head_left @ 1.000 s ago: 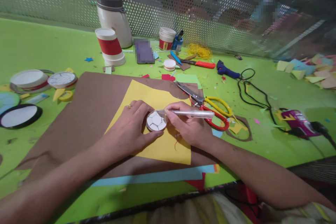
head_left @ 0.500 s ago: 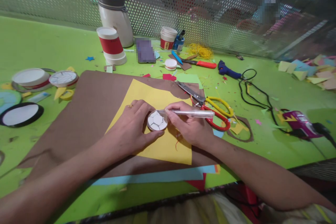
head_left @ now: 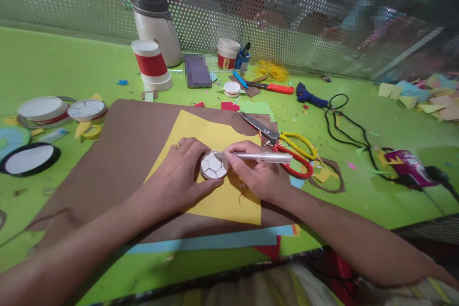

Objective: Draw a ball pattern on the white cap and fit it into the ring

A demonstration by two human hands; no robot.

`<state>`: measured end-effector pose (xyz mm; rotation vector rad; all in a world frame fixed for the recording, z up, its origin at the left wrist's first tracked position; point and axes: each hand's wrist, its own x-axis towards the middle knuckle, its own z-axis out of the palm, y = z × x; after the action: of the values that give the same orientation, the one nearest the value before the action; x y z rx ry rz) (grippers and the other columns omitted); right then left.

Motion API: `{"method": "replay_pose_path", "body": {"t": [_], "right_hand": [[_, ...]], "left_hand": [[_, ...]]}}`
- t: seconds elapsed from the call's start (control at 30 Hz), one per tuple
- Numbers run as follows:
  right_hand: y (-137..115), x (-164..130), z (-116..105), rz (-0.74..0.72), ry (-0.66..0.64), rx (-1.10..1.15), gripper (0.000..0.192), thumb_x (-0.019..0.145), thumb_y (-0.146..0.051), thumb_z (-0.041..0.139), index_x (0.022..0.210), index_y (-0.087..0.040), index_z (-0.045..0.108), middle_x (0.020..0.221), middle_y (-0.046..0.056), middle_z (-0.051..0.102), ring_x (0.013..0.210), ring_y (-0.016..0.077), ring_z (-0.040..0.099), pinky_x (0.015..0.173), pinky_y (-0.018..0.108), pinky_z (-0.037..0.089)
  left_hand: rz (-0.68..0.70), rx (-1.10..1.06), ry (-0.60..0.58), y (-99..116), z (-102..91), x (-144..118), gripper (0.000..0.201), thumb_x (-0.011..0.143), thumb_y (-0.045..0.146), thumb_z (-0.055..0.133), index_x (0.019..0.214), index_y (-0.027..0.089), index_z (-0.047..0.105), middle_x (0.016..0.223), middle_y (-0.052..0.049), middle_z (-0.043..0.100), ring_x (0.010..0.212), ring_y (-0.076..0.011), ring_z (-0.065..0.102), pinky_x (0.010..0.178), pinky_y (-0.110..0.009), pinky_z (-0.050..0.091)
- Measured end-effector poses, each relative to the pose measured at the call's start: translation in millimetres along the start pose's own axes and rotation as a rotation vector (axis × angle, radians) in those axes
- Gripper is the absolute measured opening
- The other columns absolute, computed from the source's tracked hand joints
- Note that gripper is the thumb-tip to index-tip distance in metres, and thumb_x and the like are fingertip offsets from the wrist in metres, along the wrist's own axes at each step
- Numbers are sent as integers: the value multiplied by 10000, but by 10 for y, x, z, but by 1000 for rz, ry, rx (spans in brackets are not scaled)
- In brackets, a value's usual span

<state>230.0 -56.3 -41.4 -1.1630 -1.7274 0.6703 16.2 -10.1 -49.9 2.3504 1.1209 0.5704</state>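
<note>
My left hand (head_left: pixel 184 169) grips the edge of a small round white disc (head_left: pixel 214 166) between thumb and fingers. Black lines on its top form a soccer-ball pattern. Pinched in my right hand (head_left: pixel 256 172) is a clear-barrelled pen (head_left: pixel 263 157), its tip at the upper right part of the disc. Under both hands lies a yellow sheet (head_left: pixel 201 129), which rests on a larger brown sheet (head_left: pixel 122 153). Just beyond my right hand are scissors (head_left: pixel 274 136) with one yellow and one red handle, their blades slightly apart.
Round lids (head_left: pixel 45 110) sit on the left. At the back stand a white jug (head_left: pixel 158 28), a red-and-white cup (head_left: pixel 152 64) and a small tub (head_left: pixel 228 55). A blue glue gun (head_left: pixel 311 96) with a black cord (head_left: pixel 358 126) lies right, near a purple box (head_left: pixel 409 167).
The pen tip has shifted slightly left, further onto the disc's top. My left hand keeps its hold, and the whole view has moved a little.
</note>
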Motion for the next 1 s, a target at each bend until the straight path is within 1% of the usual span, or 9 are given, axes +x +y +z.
{"method": "replay_pose_path", "body": {"t": [0.2,0.3,0.37,0.43,0.5,0.57,0.7,0.87,1.0], "right_hand": [[6,-37,17,21,9,56,112,1014,-280,666,961,-204,729,911,33,799,810,169,757,790,300,629],[36,-64,11,59,5,72,128,1030,-308,656,979,-216,729,919,30,793,831,178,758,794,315,632],[77,-87,3,72,14,87,151,1043,-349,656,1005,-224,733,920,32,789,854,188,762,802,327,634],[123,-112,-4,96,37,97,184,1048,-402,660,1035,-236,739,910,35,785,869,200,763,787,333,634],[160,-132,-12,140,65,101,214,1047,-446,660,1049,-249,743,889,35,781,863,208,761,746,330,631],[178,-144,-17,174,78,103,228,1043,-467,663,1046,-254,746,867,31,776,830,204,753,700,318,622],[171,-148,-11,167,51,124,219,1040,-452,676,1023,-244,746,870,19,776,757,169,730,658,283,597],[129,-130,13,166,23,165,190,1048,-409,667,1023,-230,727,844,1,757,657,131,686,606,254,571],[86,-98,19,138,9,139,165,1037,-382,667,1000,-230,722,828,7,743,731,159,715,660,279,592]], "left_hand": [[-80,-42,9,11,17,-18,508,733,555,817,1017,243,536,1066,-104,655,1031,-347,619,884,-494,503],[-88,-50,9,18,20,-40,666,685,607,856,1138,232,543,1141,-118,657,1091,-368,626,934,-514,519],[-58,-49,18,9,16,-61,708,740,614,807,1265,220,540,1175,-119,656,1113,-368,631,971,-526,519],[-10,-42,28,-12,6,-79,657,835,553,709,1367,209,533,1179,-109,654,1105,-352,638,987,-527,515],[32,-40,29,-33,-8,-85,613,873,481,646,1409,201,549,1171,-103,654,1095,-339,639,987,-526,515],[58,-43,-1,-47,-20,-75,551,887,456,639,1379,210,597,1149,-95,662,1093,-332,635,983,-516,516],[73,-50,-18,-49,-18,-42,372,912,491,660,1182,236,668,1082,-80,685,1051,-314,627,914,-478,523],[-53,-24,10,-28,31,-30,465,776,560,798,1015,229,575,1072,-108,660,1030,-341,624,866,-503,522],[-57,-22,25,-4,47,-26,517,748,580,831,1004,243,535,1070,-108,654,1049,-351,621,887,-513,525]]}}
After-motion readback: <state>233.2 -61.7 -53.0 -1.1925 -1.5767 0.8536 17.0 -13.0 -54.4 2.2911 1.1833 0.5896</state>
